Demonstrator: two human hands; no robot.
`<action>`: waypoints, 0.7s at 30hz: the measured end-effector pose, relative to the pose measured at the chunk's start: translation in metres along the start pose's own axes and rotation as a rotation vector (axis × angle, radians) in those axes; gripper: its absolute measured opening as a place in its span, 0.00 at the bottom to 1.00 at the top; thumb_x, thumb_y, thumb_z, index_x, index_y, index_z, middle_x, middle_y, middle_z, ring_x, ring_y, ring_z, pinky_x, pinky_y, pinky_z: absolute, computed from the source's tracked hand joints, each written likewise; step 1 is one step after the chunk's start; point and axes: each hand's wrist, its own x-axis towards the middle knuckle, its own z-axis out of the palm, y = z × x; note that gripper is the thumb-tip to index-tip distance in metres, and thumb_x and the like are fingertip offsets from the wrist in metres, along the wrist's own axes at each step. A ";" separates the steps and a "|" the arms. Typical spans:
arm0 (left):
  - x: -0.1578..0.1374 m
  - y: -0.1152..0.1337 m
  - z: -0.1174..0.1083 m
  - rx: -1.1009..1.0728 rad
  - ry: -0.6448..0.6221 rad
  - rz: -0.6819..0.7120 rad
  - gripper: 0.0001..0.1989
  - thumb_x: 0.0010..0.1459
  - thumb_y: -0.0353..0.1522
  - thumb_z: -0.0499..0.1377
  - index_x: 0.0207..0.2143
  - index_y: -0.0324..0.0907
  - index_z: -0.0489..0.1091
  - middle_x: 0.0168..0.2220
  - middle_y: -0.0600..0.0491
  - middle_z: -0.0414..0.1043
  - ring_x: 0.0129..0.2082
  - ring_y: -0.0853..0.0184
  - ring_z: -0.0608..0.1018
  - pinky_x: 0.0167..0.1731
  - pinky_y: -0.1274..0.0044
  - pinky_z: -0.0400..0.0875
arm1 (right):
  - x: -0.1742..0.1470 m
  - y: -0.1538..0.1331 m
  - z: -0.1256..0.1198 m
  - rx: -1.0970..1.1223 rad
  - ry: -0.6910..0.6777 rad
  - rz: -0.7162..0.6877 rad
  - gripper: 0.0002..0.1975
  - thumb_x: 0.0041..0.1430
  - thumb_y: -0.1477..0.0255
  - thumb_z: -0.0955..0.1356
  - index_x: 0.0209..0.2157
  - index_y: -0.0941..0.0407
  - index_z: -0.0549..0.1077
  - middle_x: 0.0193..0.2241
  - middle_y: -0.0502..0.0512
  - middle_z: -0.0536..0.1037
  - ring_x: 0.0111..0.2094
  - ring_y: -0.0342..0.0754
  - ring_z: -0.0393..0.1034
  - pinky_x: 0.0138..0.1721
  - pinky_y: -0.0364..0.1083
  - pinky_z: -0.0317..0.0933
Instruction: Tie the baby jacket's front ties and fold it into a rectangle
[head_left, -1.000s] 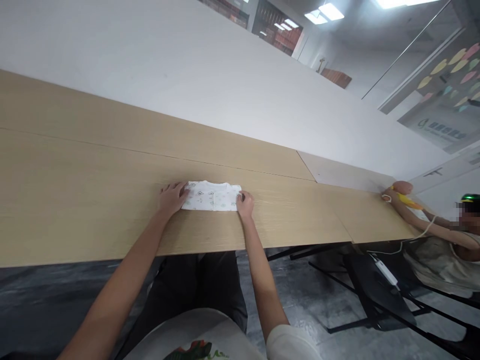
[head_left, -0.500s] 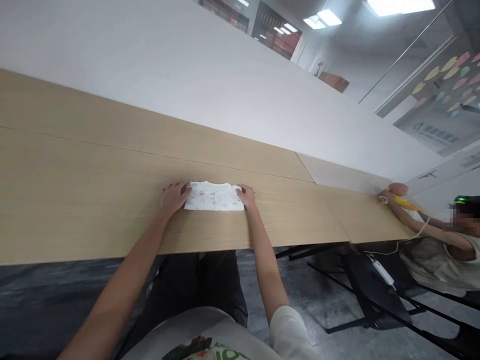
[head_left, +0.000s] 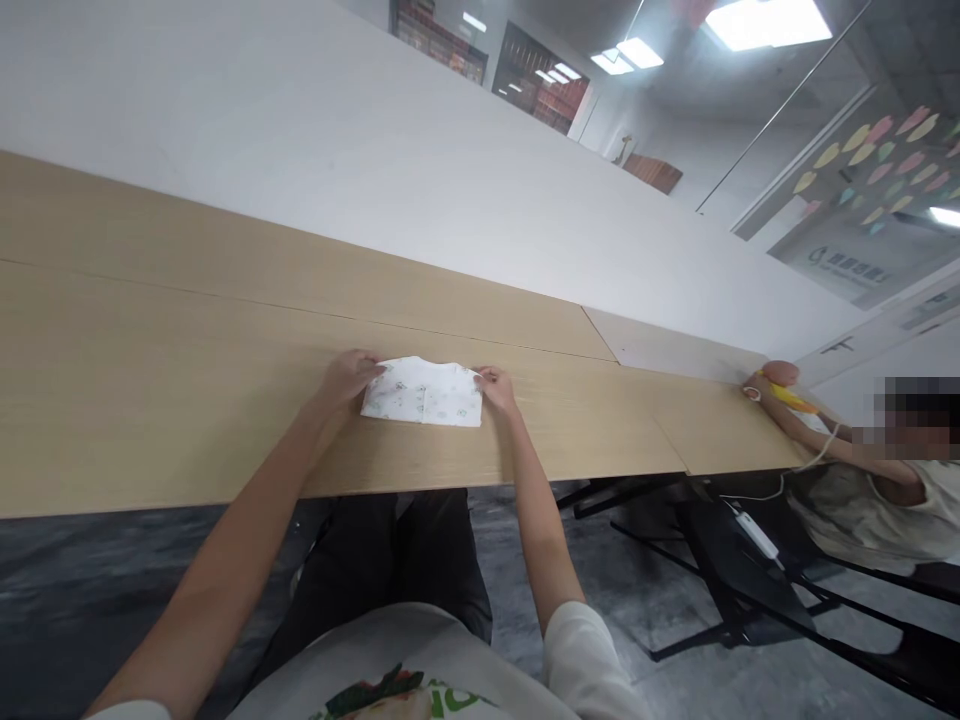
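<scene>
A small white garment [head_left: 422, 394] with a sparse print, folded into a wide flat shape, lies on the light wood table [head_left: 187, 400] in front of me. Its upper edge dips in a shallow curve like a neckline. My left hand [head_left: 351, 378] pinches the upper left corner, fingers closed on the fabric. At the upper right corner, my right hand [head_left: 496, 388] grips the cloth between thumb and fingers. The lower edge hangs free of both hands.
A white partition [head_left: 300, 170] rises behind the table. To the right, a seated person [head_left: 885, 480] reaches toward a doll [head_left: 781, 375] in yellow on the tabletop. Black folding chairs [head_left: 735, 570] stand beside the table, one with a white power strip [head_left: 756, 535] on it.
Both hands have shifted from the garment's sides to its upper corners and now pinch them. The upper edge looks wider and slightly raised. The camera view has turned a little.
</scene>
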 end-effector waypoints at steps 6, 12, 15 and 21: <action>-0.005 0.044 -0.028 -0.452 0.028 0.162 0.29 0.46 0.59 0.61 0.33 0.42 0.66 0.43 0.46 0.77 0.40 0.62 0.76 0.41 0.71 0.71 | -0.016 -0.045 -0.031 0.335 0.030 -0.128 0.13 0.46 0.64 0.72 0.22 0.53 0.64 0.23 0.48 0.71 0.30 0.45 0.69 0.38 0.44 0.64; -0.015 0.095 -0.066 -0.483 0.197 0.409 0.21 0.57 0.50 0.61 0.34 0.41 0.64 0.31 0.53 0.69 0.30 0.72 0.69 0.32 0.78 0.66 | -0.036 -0.102 -0.071 0.279 0.059 -0.320 0.18 0.48 0.57 0.74 0.25 0.53 0.65 0.22 0.47 0.68 0.28 0.44 0.67 0.33 0.43 0.63; -0.033 0.117 -0.087 -0.314 0.354 0.512 0.18 0.61 0.46 0.59 0.36 0.40 0.66 0.34 0.53 0.70 0.35 0.71 0.72 0.39 0.76 0.67 | -0.050 -0.128 -0.088 0.184 0.090 -0.416 0.18 0.49 0.56 0.75 0.28 0.54 0.68 0.26 0.49 0.71 0.31 0.44 0.68 0.34 0.43 0.64; -0.045 0.122 -0.099 -0.059 0.444 0.471 0.17 0.63 0.46 0.55 0.39 0.41 0.68 0.33 0.55 0.71 0.31 0.71 0.71 0.37 0.76 0.67 | -0.058 -0.143 -0.098 -0.087 0.124 -0.470 0.13 0.57 0.58 0.70 0.34 0.54 0.71 0.21 0.44 0.62 0.24 0.41 0.57 0.26 0.41 0.54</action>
